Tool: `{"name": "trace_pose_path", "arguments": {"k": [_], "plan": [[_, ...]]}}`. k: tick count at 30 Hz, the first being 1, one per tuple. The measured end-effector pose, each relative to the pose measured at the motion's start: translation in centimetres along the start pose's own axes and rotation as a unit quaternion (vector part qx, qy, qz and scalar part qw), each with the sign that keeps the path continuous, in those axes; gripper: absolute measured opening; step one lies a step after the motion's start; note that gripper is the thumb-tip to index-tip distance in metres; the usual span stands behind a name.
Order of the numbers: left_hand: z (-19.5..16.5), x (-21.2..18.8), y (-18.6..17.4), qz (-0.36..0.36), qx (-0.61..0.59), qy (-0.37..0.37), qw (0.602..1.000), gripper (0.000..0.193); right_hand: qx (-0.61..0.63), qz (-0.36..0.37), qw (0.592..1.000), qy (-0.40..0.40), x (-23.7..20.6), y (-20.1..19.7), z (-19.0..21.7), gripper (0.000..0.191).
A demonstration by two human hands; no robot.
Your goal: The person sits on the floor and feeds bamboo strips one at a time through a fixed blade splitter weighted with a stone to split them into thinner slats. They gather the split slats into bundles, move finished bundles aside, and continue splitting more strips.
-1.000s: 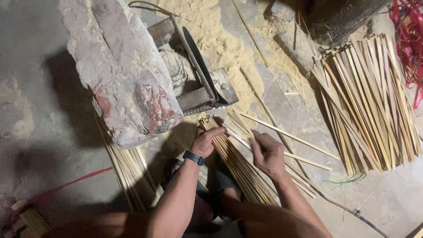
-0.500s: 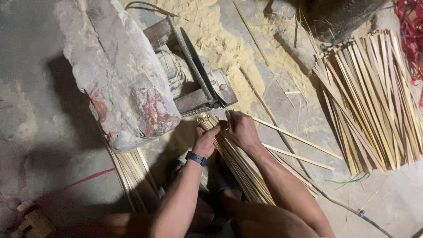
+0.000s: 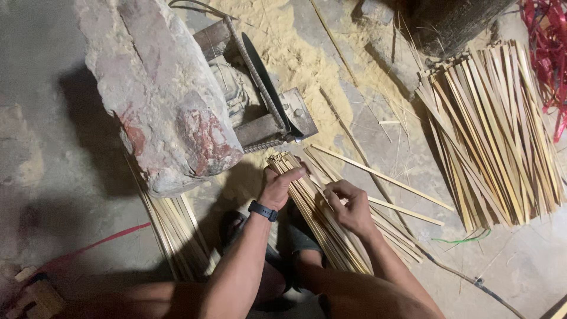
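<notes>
Your left hand (image 3: 279,188) lay on the far end of a bundle of thin bamboo strips (image 3: 322,218), thumb and fingers curled over the strip ends in a loose hold; a dark watch (image 3: 262,210) sat on that wrist. Your right hand (image 3: 349,205) rested on the same bundle just to the right, fingers bent and pinching 1 or 2 strips near the top of the stack. The bundle ran from just near the metal cutter (image 3: 266,112) down toward you, between your forearms, and passed over your lap. No package, label or sign showed; the only coloured markers were a red cord (image 3: 100,243) on the floor at near left, a short green string (image 3: 460,240) at right, and a mass of red plastic twine (image 3: 549,53) at the far right edge.

Both forearms came up from the near edge and converged on the bundle, elbows apart. A large stone block (image 3: 159,94) with red patches stood at far left, touching the cutter. A fan of wider bamboo slats (image 3: 496,130) lay well apart at right. 2 loose strips (image 3: 384,177) lay just right of your right hand. Sawdust (image 3: 295,53) covered the floor beyond the cutter. Bare concrete floor (image 3: 53,153) lay open at left.
</notes>
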State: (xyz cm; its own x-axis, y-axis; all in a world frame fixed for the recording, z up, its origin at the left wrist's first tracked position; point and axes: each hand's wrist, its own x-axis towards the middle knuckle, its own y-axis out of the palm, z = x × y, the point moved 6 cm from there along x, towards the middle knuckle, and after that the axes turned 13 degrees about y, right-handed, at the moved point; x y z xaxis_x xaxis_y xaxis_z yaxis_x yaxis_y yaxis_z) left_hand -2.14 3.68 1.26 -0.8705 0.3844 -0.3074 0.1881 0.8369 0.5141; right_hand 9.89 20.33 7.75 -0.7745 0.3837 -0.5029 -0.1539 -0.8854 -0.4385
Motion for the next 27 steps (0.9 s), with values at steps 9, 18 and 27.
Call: {"name": "trace_pose_path", "arguments": {"k": [9, 18, 27], "plan": [[1.7, 0.8, -2.1, -0.067, 0.046, -0.021, 0.996, 0.033, -0.127, -0.172, 0.952, -0.217, 1.5, 1.0, 4.6, 0.019], [4.1, 1.5, -2.8, -0.124, -0.014, -0.056, 0.991, 0.021, -0.127, -0.119, 0.971, -0.16, 4.0, 1.5, 8.1, 0.036], [1.5, 0.8, -0.3, -0.029, -0.025, -0.045, 0.998, 0.021, -0.198, -0.182, 0.933, -0.241, -1.6, -0.5, 4.3, 0.031]]}}
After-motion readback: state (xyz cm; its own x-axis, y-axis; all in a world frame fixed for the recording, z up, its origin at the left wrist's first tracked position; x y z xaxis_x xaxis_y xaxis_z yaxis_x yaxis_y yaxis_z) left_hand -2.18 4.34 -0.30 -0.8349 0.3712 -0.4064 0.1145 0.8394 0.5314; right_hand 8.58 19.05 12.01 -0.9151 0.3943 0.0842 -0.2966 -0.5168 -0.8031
